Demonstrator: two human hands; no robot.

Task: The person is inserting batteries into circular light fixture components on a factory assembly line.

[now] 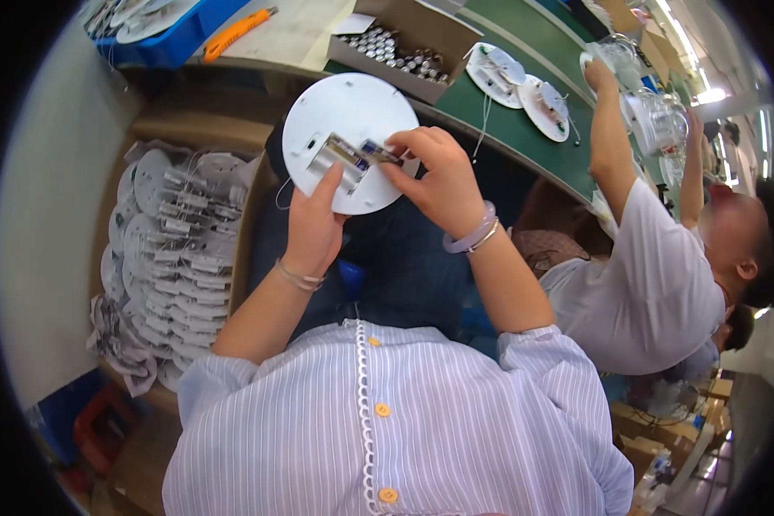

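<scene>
A white round disc (335,99) with a battery compartment (340,159) at its middle is held up over my lap. My left hand (312,215) grips its lower edge, with the thumb lying on the face beside the compartment. My right hand (439,172) is at the disc's right side, fingers pinched on a dark-labelled battery (378,152) at the compartment's right end. Its fingers partly hide the battery, and I cannot tell whether more than one is in them. Silver batteries show inside the compartment. A thin cord hangs from the disc's lower left.
To the left, a cardboard box (248,215) holds many stacked white discs (150,185). On the green bench (456,112) stand a carton (391,73) of silver-ended batteries, two discs with cords (546,107), an orange cutter (236,36) and a blue bin (168,52). A co-worker (645,275) works at right.
</scene>
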